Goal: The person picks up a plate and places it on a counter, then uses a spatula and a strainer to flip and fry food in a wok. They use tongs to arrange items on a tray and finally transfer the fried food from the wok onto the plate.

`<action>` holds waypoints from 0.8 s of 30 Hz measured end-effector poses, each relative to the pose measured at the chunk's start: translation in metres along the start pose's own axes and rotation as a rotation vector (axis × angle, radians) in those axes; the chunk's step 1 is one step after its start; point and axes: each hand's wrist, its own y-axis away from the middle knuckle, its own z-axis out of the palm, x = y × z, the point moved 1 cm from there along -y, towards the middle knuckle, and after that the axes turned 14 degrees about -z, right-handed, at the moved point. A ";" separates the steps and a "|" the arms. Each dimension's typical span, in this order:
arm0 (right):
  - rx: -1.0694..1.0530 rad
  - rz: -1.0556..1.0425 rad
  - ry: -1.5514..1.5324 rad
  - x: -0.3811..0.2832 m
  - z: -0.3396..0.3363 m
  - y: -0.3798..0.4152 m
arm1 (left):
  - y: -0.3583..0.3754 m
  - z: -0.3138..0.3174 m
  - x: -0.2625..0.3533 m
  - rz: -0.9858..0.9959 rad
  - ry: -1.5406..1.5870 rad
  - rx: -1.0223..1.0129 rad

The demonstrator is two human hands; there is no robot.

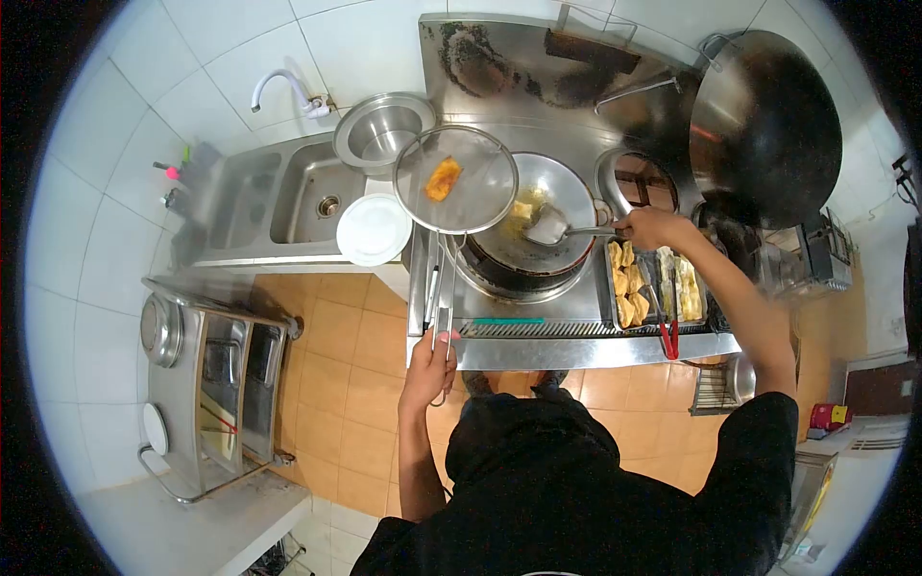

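Note:
My left hand (427, 372) is wrapped round the long handle of a wire mesh strainer (485, 197). A golden-brown fried piece (443, 180) lies on the mesh, which is held above the stove and overlaps the left side of a wok (571, 197). In my right hand (653, 228) is the handle of a metal spatula (549, 227), its blade down in the wok. Beside the blade a pale yellow piece (521, 210) sits in oil. Right of the wok, fried pieces (624, 283) fill one tray and pale, lighter pieces (687, 288) another. Tongs with red handles (669, 341) rest across the trays.
To the left are a white plate stack (374, 230), a metal bowl (370, 134) and a sink (305, 206). A large dark wok (768, 125) leans upright at the back right. A second burner opening (636, 180) is behind the trays. A metal trolley (182, 384) stands lower left.

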 end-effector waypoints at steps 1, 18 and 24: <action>0.011 0.009 0.033 -0.008 -0.014 0.012 | -0.001 -0.001 -0.002 0.015 -0.004 -0.008; -0.003 0.013 -0.081 -0.003 -0.004 -0.006 | 0.010 0.004 0.003 0.013 -0.011 -0.014; 0.072 -0.022 -0.021 0.007 0.027 -0.012 | 0.009 0.002 0.001 0.048 -0.051 -0.003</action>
